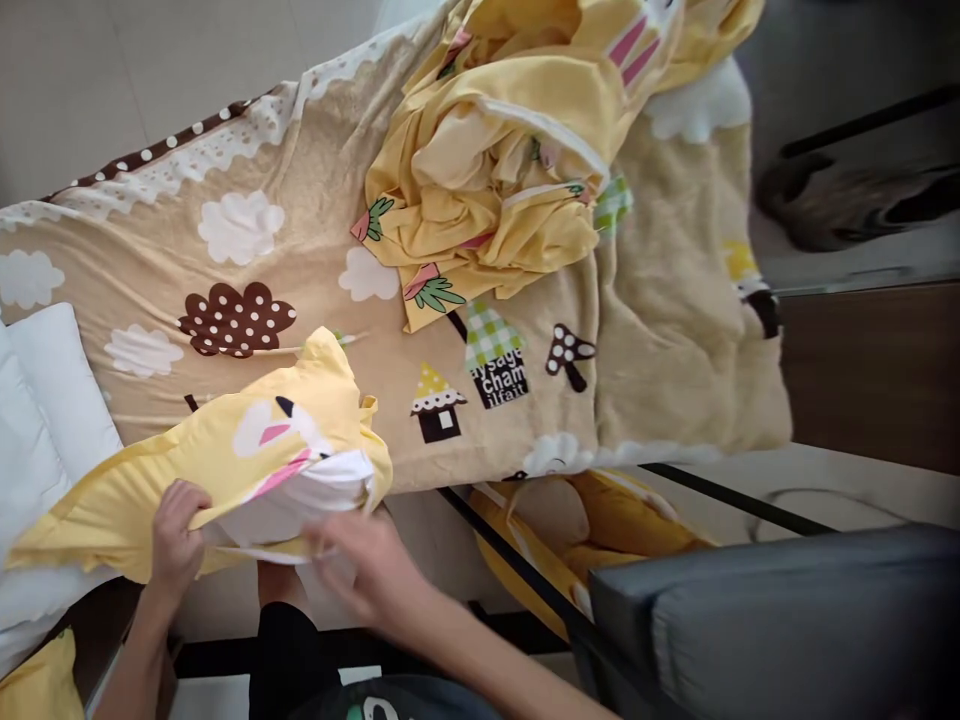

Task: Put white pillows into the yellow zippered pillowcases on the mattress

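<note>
- Gripping the near rim of the yellow cover, my left hand is the one with a sure hold: its fingers are curled closed on the cloth, thumb over the top.
- My right hand is blurred beside the rim's right-hand part; I cannot tell how far its fingers are open, nor whether they touch or hold any cloth.
- The cover lies at the near edge of the bed, toward its left end, and its near rim seems to hang a little past that edge.
- Its long axis runs roughly along the near edge, slanting: the left end trails low by the white pillow at the bed's left end, while the right end reaches farther in across the bed.
- From my left fingers, most of the cover lies away from me, toward the far edge, with the tail off to my left.
- Between my hands a white patch shows along the rim; whether it is print or the inside, I cannot tell.
- For the right-hand end, my right hand is the nearer; for the tail, my left.
- The crumpled bedding sits well apart, by the far edge, out of reach of both sets of fingers as they are.
</note>
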### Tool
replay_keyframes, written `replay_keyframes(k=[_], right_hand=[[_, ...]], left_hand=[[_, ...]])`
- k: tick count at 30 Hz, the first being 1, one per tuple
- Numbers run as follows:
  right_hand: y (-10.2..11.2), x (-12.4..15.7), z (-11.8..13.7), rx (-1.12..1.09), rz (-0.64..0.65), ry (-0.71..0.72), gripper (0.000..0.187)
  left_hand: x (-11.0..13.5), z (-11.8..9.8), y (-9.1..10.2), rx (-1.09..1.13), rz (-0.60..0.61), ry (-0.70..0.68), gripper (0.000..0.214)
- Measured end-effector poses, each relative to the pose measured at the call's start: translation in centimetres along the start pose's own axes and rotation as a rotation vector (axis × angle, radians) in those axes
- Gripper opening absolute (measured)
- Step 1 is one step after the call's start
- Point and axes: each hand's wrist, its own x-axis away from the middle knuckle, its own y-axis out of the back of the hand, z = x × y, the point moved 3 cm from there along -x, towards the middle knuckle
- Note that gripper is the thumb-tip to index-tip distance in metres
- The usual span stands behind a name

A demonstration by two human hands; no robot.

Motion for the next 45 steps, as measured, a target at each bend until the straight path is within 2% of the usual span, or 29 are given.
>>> replay_keyframes(k=[2,4,6,9,11,12,14,16,18,20,22,25,26,28,29,30,31,34,35,38,39,42,43,45], right_hand=[[1.8,-1.7,-2.0,0.212,-0.22,-0.082,0.041],[2.1,-3.7,-3.3,0.394,-0.293,-0.022,0.055],[1.8,-5.3,-4.1,0.5,-0.431,0.029,0.047],[1.7,-6.0,-5.3,0.588,-0.713,0.06,0.033],[2.0,-5.7,-6.6,0.606,-0.783,0.048,0.03],[2.4,-5.3,-7.6,0.605,-0.796,-0.013,0.029],[3.5,-4.5,-9.9,0.612,-0.772,-0.222,0.031],[4.7,-4.2,-12.0,0.657,-0.599,-0.431,0.032],[5.9,-4.3,-13.0,0.702,-0.372,-0.517,0.028],[7.2,-4.7,-12.6,0.716,-0.229,-0.504,0.023],[9.0,-5.0,-10.9,0.713,-0.295,-0.422,0.025],[11.5,-5.2,-8.2,0.721,-0.549,-0.399,0.04],[12.1,-5.4,-7.7,0.724,-0.553,-0.437,0.042],[12.4,-6.0,-7.7,0.728,-0.344,-0.53,0.04],[12.3,-6.1,-7.9,0.726,-0.222,-0.544,0.038],[12.3,-6.2,-8.2,0.725,-0.154,-0.534,0.036],[12.4,-6.0,-8.3,0.727,-0.177,-0.513,0.035],[12.8,-4.9,-8.7,0.691,-0.486,-0.45,0.04],[12.6,-4.6,-8.9,0.663,-0.516,-0.444,0.041],[11.5,-4.0,-9.9,0.601,-0.368,-0.43,0.038],[11.2,-3.9,-10.2,0.594,-0.363,-0.434,0.036],[10.7,-3.4,-11.4,0.488,-0.532,-0.485,0.043],[10.6,-3.4,-12.1,0.397,-0.566,-0.503,0.046],[10.4,-3.9,-14.0,0.214,-0.515,-0.512,0.05]], left_hand=[[0.9,0.0,-2.0,0.007,-0.003,0.009,0.034],[1.3,-0.9,-2.6,0.003,-0.032,-0.016,0.034],[1.4,-2.3,-1.6,0.008,-0.069,-0.086,0.032],[2.4,-4.3,1.3,0.001,-0.095,-0.185,0.03],[4.1,-4.2,2.7,-0.049,-0.126,-0.2,0.029],[5.3,-3.5,2.9,-0.099,-0.154,-0.183,0.03],[8.1,-0.5,2.4,-0.261,-0.209,-0.063,0.031],[10.6,4.0,1.0,-0.489,-0.23,0.188,0.031],[12.3,8.2,0.2,-0.621,-0.257,0.427,0.028],[12.6,10.7,0.6,-0.607,-0.307,0.528,0.025],[11.6,11.0,2.4,-0.563,-0.369,0.495,0.021],[9.1,9.5,5.8,-0.564,-0.444,0.39,0.022],[8.3,9.0,6.5,-0.565,-0.446,0.373,0.023],[7.0,8.4,7.3,-0.559,-0.426,0.352,0.024],[6.4,8.2,7.4,-0.557,-0.413,0.35,0.025],[6.0,8.1,7.4,-0.549,-0.409,0.355,0.025],[5.7,8.0,7.5,-0.53,-0.415,0.362,0.026],[5.0,7.7,7.7,-0.417,-0.426,0.368,0.032],[4.8,7.5,7.7,-0.388,-0.411,0.362,0.033],[4.1,7.1,7.3,-0.363,-0.322,0.358,0.036],[3.9,7.1,7.1,-0.357,-0.303,0.367,0.038],[3.2,7.9,6.8,-0.29,-0.26,0.407,0.043],[2.9,8.6,6.6,-0.241,-0.204,0.418,0.044],[2.4,10.5,6.2,-0.103,-0.015,0.458,0.049]])
